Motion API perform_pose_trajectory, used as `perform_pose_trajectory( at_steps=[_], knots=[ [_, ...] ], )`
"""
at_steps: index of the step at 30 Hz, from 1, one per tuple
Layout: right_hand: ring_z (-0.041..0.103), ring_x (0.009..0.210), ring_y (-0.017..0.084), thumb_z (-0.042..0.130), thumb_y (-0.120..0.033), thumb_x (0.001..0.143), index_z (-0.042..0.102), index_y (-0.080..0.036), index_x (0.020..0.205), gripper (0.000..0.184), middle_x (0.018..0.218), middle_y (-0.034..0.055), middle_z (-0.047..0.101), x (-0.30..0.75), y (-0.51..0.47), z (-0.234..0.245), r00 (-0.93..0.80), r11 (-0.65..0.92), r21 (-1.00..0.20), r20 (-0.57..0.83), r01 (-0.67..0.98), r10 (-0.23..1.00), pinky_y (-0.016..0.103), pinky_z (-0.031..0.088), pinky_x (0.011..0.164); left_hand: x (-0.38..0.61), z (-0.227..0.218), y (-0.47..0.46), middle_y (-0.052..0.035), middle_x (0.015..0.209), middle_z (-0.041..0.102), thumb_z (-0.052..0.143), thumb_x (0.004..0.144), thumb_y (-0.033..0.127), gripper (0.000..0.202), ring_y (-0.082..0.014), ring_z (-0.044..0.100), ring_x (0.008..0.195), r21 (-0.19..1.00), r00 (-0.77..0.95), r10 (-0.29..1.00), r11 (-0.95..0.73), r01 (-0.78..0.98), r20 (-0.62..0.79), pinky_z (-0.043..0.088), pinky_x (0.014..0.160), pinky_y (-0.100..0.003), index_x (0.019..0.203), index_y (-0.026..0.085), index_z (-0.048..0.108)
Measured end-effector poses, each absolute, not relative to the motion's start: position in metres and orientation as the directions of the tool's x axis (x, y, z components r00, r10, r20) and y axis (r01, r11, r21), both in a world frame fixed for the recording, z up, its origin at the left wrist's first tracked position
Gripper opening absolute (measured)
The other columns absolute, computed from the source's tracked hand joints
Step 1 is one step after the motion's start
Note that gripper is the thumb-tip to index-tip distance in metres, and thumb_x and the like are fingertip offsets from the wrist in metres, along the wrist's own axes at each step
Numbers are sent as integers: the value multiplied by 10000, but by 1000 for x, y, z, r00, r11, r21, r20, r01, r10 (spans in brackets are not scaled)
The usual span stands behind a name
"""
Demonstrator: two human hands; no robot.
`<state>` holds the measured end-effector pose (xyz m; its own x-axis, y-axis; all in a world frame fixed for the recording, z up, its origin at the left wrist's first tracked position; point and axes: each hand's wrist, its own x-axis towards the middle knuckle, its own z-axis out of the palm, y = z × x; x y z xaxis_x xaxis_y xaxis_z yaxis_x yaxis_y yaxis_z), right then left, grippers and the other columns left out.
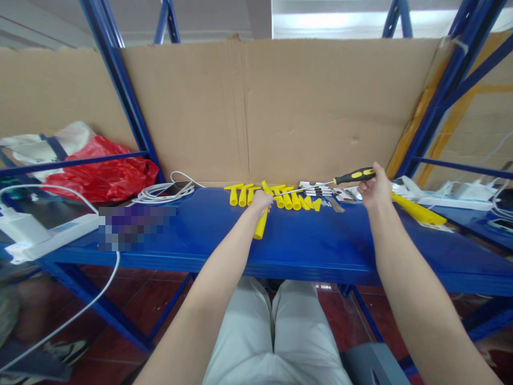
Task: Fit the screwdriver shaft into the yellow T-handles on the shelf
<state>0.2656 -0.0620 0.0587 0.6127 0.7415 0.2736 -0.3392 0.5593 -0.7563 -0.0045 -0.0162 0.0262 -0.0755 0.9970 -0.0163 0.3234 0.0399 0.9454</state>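
My left hand (262, 200) is closed around a yellow plastic handle (260, 227), whose hollow-looking round end points toward me. My right hand (377, 187) grips the black-and-yellow handle of a long screwdriver (352, 176). Its thin shaft runs leftward to the fingers of my left hand; the tip is hidden or too small to tell there. Behind and beside my left hand, several similar T-shaped yellow handles (242, 198) lie in a row. To their right are small yellow wedge-shaped pieces (316, 204), tiny silvery parts (326, 203) and a flat metal strip (335, 205).
A cardboard sheet (300, 112) backs the blue table (216, 235). Blue posts (124, 91) rise on both sides. Leftward are a coiled white cable (160, 194), a power strip (76, 232) and a red bag (106, 168). A larger yellow piece (419, 208) lies right.
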Motion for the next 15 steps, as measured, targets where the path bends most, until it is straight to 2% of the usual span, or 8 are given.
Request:
perform_pose_trajectory(
  at_steps=[2, 4, 10, 15],
  knots=[
    [204, 342, 65, 537, -259, 954, 302, -229, 592, 433, 359, -88, 217, 262, -64, 61, 684, 550, -763, 200, -341, 701, 179, 225, 319, -4, 26, -17, 49, 462, 438, 480, 823, -15, 192, -93, 430, 432, 946, -79, 997, 38, 322, -13, 358, 477, -217, 770, 106, 620],
    [224, 341, 59, 561, -275, 951, 300, -221, 582, 455, 361, -87, 218, 257, -67, 63, 719, 555, -766, 183, -323, 671, 170, 248, 327, -4, 26, -17, 49, 460, 436, 493, 818, -11, 184, -92, 425, 429, 945, -87, 996, 43, 324, -16, 355, 475, -217, 751, 113, 611],
    [384, 361, 71, 564, -316, 945, 363, -201, 565, 445, 386, -55, 350, 257, -64, 63, 660, 571, -757, 256, -318, 706, 172, 285, 342, -5, 26, -15, 48, 463, 446, 554, 802, 5, 160, -89, 434, 434, 947, -86, 996, 47, 318, -20, 349, 465, -207, 708, 129, 595],
    [343, 356, 74, 708, -382, 841, 387, -216, 598, 435, 428, -90, 315, 261, -59, 58, 626, 575, -766, 305, -287, 718, 180, 265, 334, -5, 25, -14, 41, 474, 462, 532, 798, -5, 170, -94, 444, 444, 946, -84, 996, 40, 321, -13, 369, 484, -219, 711, 125, 601]
  ],
)
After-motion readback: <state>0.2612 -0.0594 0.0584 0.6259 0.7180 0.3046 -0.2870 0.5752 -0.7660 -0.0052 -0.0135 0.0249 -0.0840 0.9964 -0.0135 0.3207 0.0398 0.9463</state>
